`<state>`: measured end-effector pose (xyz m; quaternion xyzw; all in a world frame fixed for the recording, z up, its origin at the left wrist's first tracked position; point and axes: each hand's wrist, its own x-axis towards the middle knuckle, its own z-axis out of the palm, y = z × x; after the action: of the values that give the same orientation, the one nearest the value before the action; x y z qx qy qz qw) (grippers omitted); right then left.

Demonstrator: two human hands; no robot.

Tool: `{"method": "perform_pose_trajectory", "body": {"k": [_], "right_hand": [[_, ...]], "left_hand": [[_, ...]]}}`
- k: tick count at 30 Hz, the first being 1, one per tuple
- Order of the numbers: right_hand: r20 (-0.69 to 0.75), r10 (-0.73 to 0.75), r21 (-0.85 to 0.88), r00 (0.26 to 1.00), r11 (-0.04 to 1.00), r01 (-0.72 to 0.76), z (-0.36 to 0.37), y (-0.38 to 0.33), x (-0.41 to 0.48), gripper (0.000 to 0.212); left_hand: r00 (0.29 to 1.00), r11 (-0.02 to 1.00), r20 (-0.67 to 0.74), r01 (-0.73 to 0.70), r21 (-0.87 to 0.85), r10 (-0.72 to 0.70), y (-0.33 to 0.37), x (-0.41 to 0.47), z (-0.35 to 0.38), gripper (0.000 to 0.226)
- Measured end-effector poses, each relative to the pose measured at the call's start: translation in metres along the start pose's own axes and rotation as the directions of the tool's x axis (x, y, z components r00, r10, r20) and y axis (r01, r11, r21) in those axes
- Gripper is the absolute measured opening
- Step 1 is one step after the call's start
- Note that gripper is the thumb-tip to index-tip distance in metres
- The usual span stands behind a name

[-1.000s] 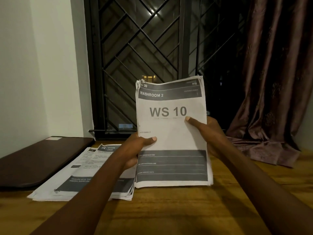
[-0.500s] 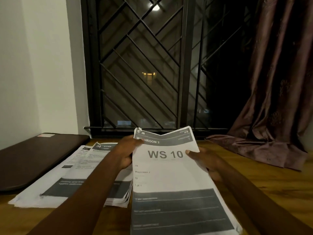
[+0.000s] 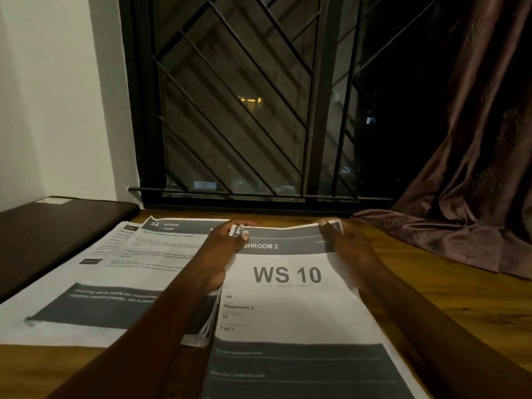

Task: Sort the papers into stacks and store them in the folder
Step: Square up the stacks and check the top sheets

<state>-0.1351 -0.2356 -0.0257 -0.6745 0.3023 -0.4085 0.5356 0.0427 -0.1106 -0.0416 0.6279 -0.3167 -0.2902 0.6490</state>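
Note:
A stack of papers topped by a sheet reading "WS 10" and "Washroom 2" (image 3: 288,306) lies flat on the wooden table (image 3: 449,300). My left hand (image 3: 221,254) pinches the stack's far left corner. The far right corner is gripped by my right hand (image 3: 342,243). To the left lies a second stack (image 3: 115,280) headed "Kitchen", partly under my left forearm. A dark folder (image 3: 49,234) lies shut at the far left, against the wall.
A barred window (image 3: 244,110) stands right behind the table's far edge. A brown curtain (image 3: 466,197) hangs at the right and spills onto the table's far right corner. The white wall (image 3: 57,96) bounds the left.
The "WS 10" stack went from upright on its lower edge to lying flat on the table. Both hands slid up from its sides to its far corners.

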Motion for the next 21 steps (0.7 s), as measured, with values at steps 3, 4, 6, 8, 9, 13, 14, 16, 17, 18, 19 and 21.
{"method": "perform_pose_trajectory", "body": {"k": [3,4,6,8,9,13,14,16,17,18,19,21], "right_hand": [[0.026,-0.004,-0.026,1.0,1.0,0.005,0.003,0.003,0.0,0.022],[0.025,-0.016,-0.021,1.0,1.0,0.017,0.002,0.001,0.0,0.022],[0.022,-0.023,0.017,0.999,1.0,0.023,-0.005,0.0,0.001,0.026],[0.023,-0.038,0.023,0.999,0.999,0.037,-0.013,0.001,0.002,0.027],[0.022,-0.044,0.001,0.999,0.999,0.044,-0.018,0.002,0.003,0.025],[-0.048,-0.015,-0.009,0.999,1.0,0.015,-0.028,0.01,0.007,0.013],[-0.063,-0.001,0.015,0.998,1.0,0.002,-0.029,0.011,0.008,0.011],[-0.08,0.027,0.058,0.996,0.998,-0.022,-0.03,0.013,0.01,0.012],[-0.091,0.028,0.055,0.995,0.998,-0.023,-0.03,0.014,0.011,0.013],[-0.106,0.018,0.033,0.994,0.999,-0.015,-0.03,0.015,0.012,0.015],[-0.125,0.002,0.002,0.992,1.0,-0.002,-0.029,0.015,0.012,0.017],[-0.169,-0.025,-0.023,0.985,1.0,0.021,-0.028,0.012,0.011,0.022]], "left_hand": [[1.0,1.0,0.001,-0.013,0.006,0.013,-0.001,0.0,0.0,0.019],[1.0,1.0,-0.008,-0.026,0.004,0.026,0.001,-0.001,0.0,0.018],[0.999,0.999,-0.018,-0.044,-0.014,0.044,0.002,-0.002,0.0,0.015],[0.998,0.997,-0.032,-0.053,-0.05,0.052,0.004,-0.003,-0.002,0.017],[0.998,0.995,-0.044,-0.053,-0.079,0.049,0.005,-0.004,-0.003,0.02],[0.998,0.982,-0.036,0.047,-0.182,-0.055,0.004,-0.008,-0.005,0.028],[0.996,0.976,-0.016,0.087,-0.197,-0.092,0.003,-0.009,-0.004,0.03],[0.99,0.971,0.014,0.143,-0.191,-0.143,0.001,-0.013,-0.001,0.03],[0.989,0.974,0.013,0.149,-0.172,-0.149,0.0,-0.014,0.0,0.028],[0.989,0.978,-0.009,0.144,-0.154,-0.147,0.0,-0.013,0.0,0.026],[0.99,0.982,-0.04,0.128,-0.141,-0.135,0.001,-0.012,0.001,0.024],[0.99,0.987,-0.091,0.099,-0.123,-0.111,0.001,-0.008,0.002,0.019]]}}
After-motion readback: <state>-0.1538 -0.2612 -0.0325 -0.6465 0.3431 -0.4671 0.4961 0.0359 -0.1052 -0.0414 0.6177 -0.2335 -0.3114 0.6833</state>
